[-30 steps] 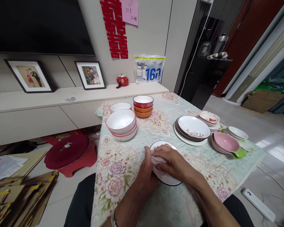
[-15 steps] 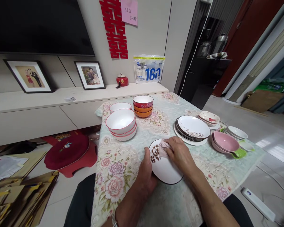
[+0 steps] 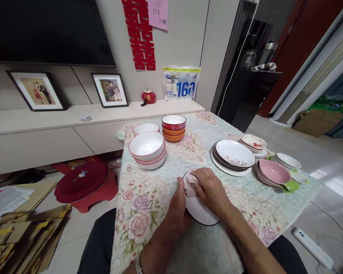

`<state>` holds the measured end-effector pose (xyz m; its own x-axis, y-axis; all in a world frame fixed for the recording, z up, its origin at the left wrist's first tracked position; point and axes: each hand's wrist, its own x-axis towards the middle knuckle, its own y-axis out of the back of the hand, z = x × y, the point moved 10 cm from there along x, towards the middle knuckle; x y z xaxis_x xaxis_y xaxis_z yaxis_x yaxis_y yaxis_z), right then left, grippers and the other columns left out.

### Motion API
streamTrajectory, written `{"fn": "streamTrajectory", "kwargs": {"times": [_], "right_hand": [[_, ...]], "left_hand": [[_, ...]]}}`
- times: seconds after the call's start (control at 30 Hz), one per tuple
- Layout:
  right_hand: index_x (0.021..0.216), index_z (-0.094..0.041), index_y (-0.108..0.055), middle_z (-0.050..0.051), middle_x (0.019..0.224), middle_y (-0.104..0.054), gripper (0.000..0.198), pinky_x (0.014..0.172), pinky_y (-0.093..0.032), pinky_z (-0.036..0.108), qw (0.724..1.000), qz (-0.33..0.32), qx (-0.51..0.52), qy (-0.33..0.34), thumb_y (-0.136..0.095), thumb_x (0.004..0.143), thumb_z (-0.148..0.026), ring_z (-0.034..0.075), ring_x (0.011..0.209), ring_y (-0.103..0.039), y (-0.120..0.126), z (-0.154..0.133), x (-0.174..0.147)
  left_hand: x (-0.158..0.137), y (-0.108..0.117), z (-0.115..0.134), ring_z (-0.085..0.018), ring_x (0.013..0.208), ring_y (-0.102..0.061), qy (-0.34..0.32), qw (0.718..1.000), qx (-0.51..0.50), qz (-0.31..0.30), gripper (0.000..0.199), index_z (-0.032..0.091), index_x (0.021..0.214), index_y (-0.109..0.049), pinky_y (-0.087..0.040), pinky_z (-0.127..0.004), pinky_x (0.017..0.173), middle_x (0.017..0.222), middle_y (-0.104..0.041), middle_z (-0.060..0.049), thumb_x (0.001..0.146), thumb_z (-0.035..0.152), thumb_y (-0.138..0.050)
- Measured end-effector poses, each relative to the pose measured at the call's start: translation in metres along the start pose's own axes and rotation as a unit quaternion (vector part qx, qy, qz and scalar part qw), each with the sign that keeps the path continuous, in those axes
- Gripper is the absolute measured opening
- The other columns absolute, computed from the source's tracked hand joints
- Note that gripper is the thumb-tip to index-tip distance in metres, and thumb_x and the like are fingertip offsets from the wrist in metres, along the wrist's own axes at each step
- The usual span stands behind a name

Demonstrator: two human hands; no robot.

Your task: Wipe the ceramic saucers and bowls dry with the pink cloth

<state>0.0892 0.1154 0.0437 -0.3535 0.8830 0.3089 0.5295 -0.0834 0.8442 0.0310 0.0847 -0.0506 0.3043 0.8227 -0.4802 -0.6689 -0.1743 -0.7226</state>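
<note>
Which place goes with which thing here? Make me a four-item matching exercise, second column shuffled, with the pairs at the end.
1. dark-rimmed white plate
2. crumpled pale cloth
3. orange bowls
4. red lidded jar

A. beneath a red bowl
B. on the white cabinet
C. bunched under the right hand
D. gripped at its edge by the left hand

Pairs: 1-D, 2-C, 3-A, 4-B

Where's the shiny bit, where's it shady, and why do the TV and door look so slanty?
Head view: bright glare on the floor at right; head view again: the tablecloth looks darker just below the dark-rimmed plate; same head view: the television and reddish-brown door slant, probably wide-lens distortion.
</note>
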Motion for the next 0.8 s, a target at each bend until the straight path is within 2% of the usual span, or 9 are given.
{"fn": "streamTrajectory", "kwargs": {"times": [0.1,0.2,0.3,0.43,0.53,0.6,0.67,0.73,0.8], "right_hand": [[0.111,-0.022,-0.064,0.006,0.104,-0.065,0.03,0.088,-0.046,0.037,0.993,-0.043,0.082,0.066,-0.059,0.084,-0.01,0.023,0.1,-0.055,-0.008,-0.018,-0.003],[0.109,-0.025,-0.068,0.006,0.11,-0.064,0.027,0.093,-0.044,0.042,0.994,-0.035,0.077,0.068,-0.063,0.084,-0.015,0.026,0.108,-0.053,-0.001,-0.01,-0.003],[0.111,-0.024,-0.069,0.011,0.128,-0.057,0.028,0.101,-0.039,0.046,0.996,0.005,0.08,0.025,-0.066,0.084,-0.021,0.029,0.123,-0.048,0.012,0.017,-0.002],[0.112,-0.024,-0.067,0.006,0.116,-0.067,0.026,0.095,-0.046,0.037,0.986,-0.026,0.156,-0.052,-0.061,0.086,-0.025,0.023,0.109,-0.061,0.007,0.052,-0.005],[0.112,-0.023,-0.067,0.005,0.115,-0.07,0.027,0.093,-0.046,0.037,0.985,0.002,0.126,-0.117,-0.058,0.087,-0.027,0.024,0.106,-0.063,0.01,0.071,-0.008],[0.113,-0.021,-0.066,0.007,0.113,-0.07,0.029,0.089,-0.048,0.037,0.984,0.011,0.088,-0.152,-0.056,0.087,-0.028,0.025,0.102,-0.065,0.009,0.079,-0.011],[0.113,-0.019,-0.065,0.009,0.11,-0.071,0.03,0.086,-0.048,0.037,0.984,0.014,0.056,-0.17,-0.055,0.087,-0.029,0.025,0.099,-0.066,0.009,0.083,-0.013],[0.116,-0.018,-0.063,0.009,0.11,-0.07,0.031,0.085,-0.048,0.037,0.985,0.023,0.031,-0.168,-0.053,0.089,-0.03,0.025,0.097,-0.065,0.01,0.083,-0.013],[0.117,-0.016,-0.062,0.011,0.112,-0.068,0.031,0.088,-0.047,0.039,0.988,0.047,0.001,-0.149,-0.052,0.091,-0.029,0.027,0.1,-0.062,0.014,0.078,-0.012]], "left_hand": [[0.002,-0.003,0.0,-0.028,0.099,-0.071,0.0,0.999,-0.02,-0.03,0.066,0.014,0.131,-0.059,-0.052,-0.037,0.086,0.106,-0.076,-0.014,0.091,0.064,-0.044],[0.002,-0.007,-0.001,-0.029,0.097,-0.071,0.009,0.998,-0.033,-0.054,0.067,0.013,0.13,-0.059,-0.051,-0.038,0.086,0.105,-0.076,-0.014,0.09,0.064,-0.045],[0.001,-0.011,-0.001,-0.03,0.095,-0.071,0.021,0.997,-0.036,-0.058,0.062,0.013,0.131,-0.059,-0.051,-0.039,0.086,0.104,-0.076,-0.014,0.092,0.059,-0.045],[-0.002,-0.022,0.001,-0.031,0.096,-0.071,0.032,0.994,-0.054,-0.091,0.06,0.012,0.129,-0.061,-0.051,-0.041,0.087,0.107,-0.076,-0.014,0.092,0.056,-0.045],[-0.003,-0.02,0.006,-0.032,0.098,-0.07,0.004,0.995,-0.063,-0.079,0.057,0.011,0.127,-0.062,-0.051,-0.041,0.089,0.108,-0.076,-0.014,0.088,0.052,-0.052],[-0.004,-0.013,0.014,-0.031,0.1,-0.07,-0.042,0.996,-0.054,-0.048,0.051,0.011,0.128,-0.061,-0.051,-0.04,0.09,0.108,-0.076,-0.013,0.084,0.039,-0.061],[-0.005,-0.008,0.02,-0.029,0.101,-0.069,-0.086,0.995,-0.033,-0.031,0.056,0.013,0.129,-0.059,-0.051,-0.038,0.089,0.107,-0.076,-0.011,0.073,0.017,-0.066],[-0.007,-0.008,0.022,-0.029,0.1,-0.069,-0.104,0.994,-0.011,-0.028,0.07,0.015,0.129,-0.057,-0.051,-0.037,0.088,0.104,-0.077,-0.009,0.06,0.002,-0.062],[-0.006,-0.007,0.02,-0.028,0.098,-0.069,-0.097,0.995,-0.001,-0.025,0.077,0.015,0.127,-0.057,-0.052,-0.036,0.085,0.102,-0.077,-0.008,0.052,-0.003,-0.056]]}}
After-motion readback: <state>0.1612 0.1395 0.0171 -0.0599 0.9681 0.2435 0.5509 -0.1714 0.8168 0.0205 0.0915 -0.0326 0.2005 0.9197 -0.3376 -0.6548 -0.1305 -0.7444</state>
